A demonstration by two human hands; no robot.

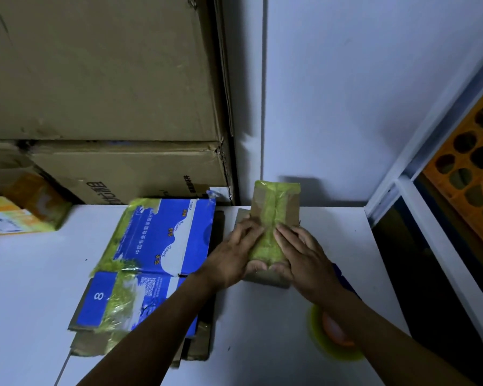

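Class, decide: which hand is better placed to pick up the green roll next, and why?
The right hand. The green roll lies just under its forearm; the left hand, also pressing the box, would have to cross over.

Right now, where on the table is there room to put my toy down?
Most room: the white table, left front, between the yellow package and the flattened blue carton. A smaller patch lies right of the small taped box. It's crowded where the left hand and right hand press that box, near the green tape roll.
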